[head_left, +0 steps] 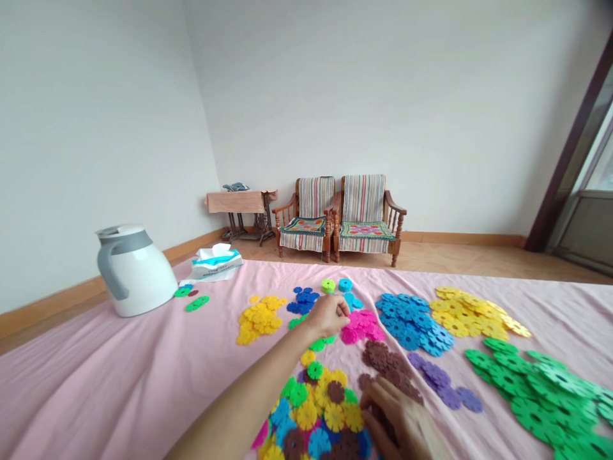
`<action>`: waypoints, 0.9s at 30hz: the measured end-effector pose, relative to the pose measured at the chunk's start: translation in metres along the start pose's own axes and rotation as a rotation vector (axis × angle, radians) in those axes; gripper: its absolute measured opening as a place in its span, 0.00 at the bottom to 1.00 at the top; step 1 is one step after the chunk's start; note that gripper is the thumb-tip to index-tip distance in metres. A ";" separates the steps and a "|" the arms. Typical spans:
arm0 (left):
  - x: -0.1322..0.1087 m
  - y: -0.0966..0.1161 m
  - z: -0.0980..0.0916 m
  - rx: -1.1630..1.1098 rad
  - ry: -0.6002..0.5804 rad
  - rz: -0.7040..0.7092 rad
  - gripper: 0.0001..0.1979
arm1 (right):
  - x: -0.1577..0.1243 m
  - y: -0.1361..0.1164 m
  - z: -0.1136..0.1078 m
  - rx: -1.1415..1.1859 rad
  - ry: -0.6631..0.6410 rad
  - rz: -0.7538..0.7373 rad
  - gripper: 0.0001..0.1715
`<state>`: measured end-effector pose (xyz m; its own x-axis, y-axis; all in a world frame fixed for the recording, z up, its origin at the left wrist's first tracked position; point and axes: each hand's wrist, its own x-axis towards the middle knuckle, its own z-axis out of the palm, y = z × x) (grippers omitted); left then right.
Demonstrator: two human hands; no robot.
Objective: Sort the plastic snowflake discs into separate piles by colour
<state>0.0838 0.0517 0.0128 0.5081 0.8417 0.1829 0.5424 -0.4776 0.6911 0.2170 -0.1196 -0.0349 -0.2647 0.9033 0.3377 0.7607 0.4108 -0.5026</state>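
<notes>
My left hand [329, 317] reaches forward over the pink cloth. Its fingers are pinched together at the near edge of the pink disc pile [363, 326], and what they hold is hidden. My right hand [398, 420] lies low at the front with its fingers stretched flat over brown discs, at the right edge of the mixed pile of discs [316, 412]. A brown disc pile [387, 363] lies just beyond that hand. Sorted piles surround them: yellow [261, 316], dark blue [301, 300], light blue [414, 319], purple [443, 380].
A white kettle [134, 268] and a tissue pack [215, 262] stand at the table's far left, with a few green discs [196, 303] nearby. A large yellow pile [479, 313] and a green pile [541, 390] lie at the right. Two wooden armchairs [340, 217] stand by the far wall.
</notes>
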 end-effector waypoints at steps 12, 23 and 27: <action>-0.050 -0.003 -0.025 -0.087 0.041 -0.023 0.06 | -0.001 -0.010 -0.010 0.028 -0.040 0.066 0.10; -0.124 -0.015 -0.047 -0.069 0.062 -0.059 0.07 | -0.003 -0.034 -0.062 0.068 -0.355 0.207 0.05; -0.124 -0.027 -0.046 -0.019 0.150 -0.038 0.08 | -0.016 -0.049 -0.082 0.081 -0.499 0.138 0.07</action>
<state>-0.0245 -0.0281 0.0041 0.3811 0.8880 0.2574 0.5458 -0.4408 0.7126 0.2327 -0.1642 0.0494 -0.4302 0.8907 -0.1469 0.7656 0.2738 -0.5822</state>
